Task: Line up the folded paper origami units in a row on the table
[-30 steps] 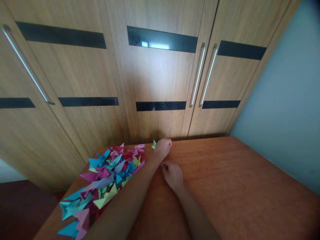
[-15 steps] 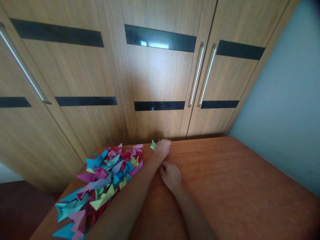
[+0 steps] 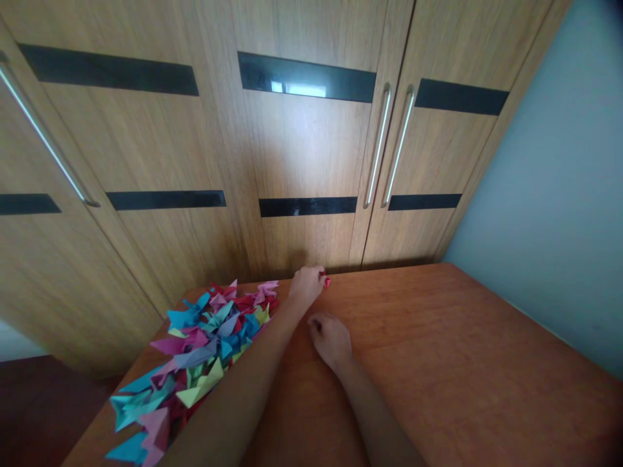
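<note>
My left hand point(image 3: 306, 284) reaches to the far edge of the table, its fingers pinched on a small red folded-paper piece point(image 3: 327, 282), perhaps an origami crane. Most of that piece is hidden by the fingers. Closer to me, my right hand point(image 3: 331, 338) rests on the tabletop with its fingers curled in, and nothing shows in it. Left of my left forearm lies a heap of folded-paper cranes point(image 3: 199, 353) in blue, pink, purple, red, green and yellow. The forearm covers part of the heap.
The brown wooden table point(image 3: 428, 350) stretches to the right. Behind it stands a wooden wardrobe point(image 3: 306, 143) with dark strips and metal handles point(image 3: 377, 146). A pale wall point(image 3: 549, 214) borders the right side.
My left hand has shifted slightly left, and the red paper piece now shows at its fingertips. The pale green piece beside it is now out of sight. My right hand has hardly moved.
</note>
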Demonstrator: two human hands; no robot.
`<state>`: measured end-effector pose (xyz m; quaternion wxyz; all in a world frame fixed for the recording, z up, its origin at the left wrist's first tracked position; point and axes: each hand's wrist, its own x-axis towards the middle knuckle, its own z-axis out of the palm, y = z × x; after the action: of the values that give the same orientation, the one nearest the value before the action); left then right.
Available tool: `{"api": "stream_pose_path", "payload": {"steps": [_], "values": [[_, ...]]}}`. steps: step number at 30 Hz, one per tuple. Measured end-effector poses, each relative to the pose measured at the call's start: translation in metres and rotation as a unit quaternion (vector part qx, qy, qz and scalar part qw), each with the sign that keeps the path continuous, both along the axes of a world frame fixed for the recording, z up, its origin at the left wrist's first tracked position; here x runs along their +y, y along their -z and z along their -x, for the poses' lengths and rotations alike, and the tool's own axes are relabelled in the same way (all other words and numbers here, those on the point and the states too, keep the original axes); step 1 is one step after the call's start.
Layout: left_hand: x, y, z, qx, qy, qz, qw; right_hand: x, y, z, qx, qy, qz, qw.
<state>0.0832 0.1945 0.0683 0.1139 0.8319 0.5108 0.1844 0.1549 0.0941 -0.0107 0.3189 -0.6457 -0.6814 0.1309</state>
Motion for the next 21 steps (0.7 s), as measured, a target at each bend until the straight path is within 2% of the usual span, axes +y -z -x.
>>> {"api": "stream_pose_path", "payload": {"steps": [3, 6, 8, 10, 13, 16, 21], "values": [[-0.018, -0.019, 0.023, 0.008, -0.004, -0.035, 0.999, 0.000, 0.000, 0.001, 0.002, 0.001, -0.005, 1.000], [-0.050, -0.037, 0.052, 0.016, 0.008, -0.055, 0.998, 0.000, 0.000, 0.001, 0.002, -0.003, -0.003, 1.000], [-0.077, -0.044, 0.074, 0.025, 0.026, -0.067, 0.997, -0.001, 0.000, 0.001, -0.004, -0.008, 0.002, 1.000], [-0.104, -0.046, 0.097, 0.017, 0.024, -0.079, 0.996, -0.003, -0.002, 0.001, -0.015, -0.014, 0.011, 1.000], [-0.143, -0.034, 0.131, -0.007, -0.016, -0.052, 0.998, -0.006, -0.006, 0.002, -0.034, -0.026, 0.034, 0.999], [-0.176, -0.011, 0.161, -0.028, -0.038, -0.021, 0.999, -0.011, -0.009, 0.006, -0.056, -0.044, 0.050, 0.996], [-0.220, 0.025, 0.203, -0.030, -0.088, -0.091, 0.991, -0.019, -0.011, 0.013, -0.068, -0.074, 0.051, 0.994]]}}
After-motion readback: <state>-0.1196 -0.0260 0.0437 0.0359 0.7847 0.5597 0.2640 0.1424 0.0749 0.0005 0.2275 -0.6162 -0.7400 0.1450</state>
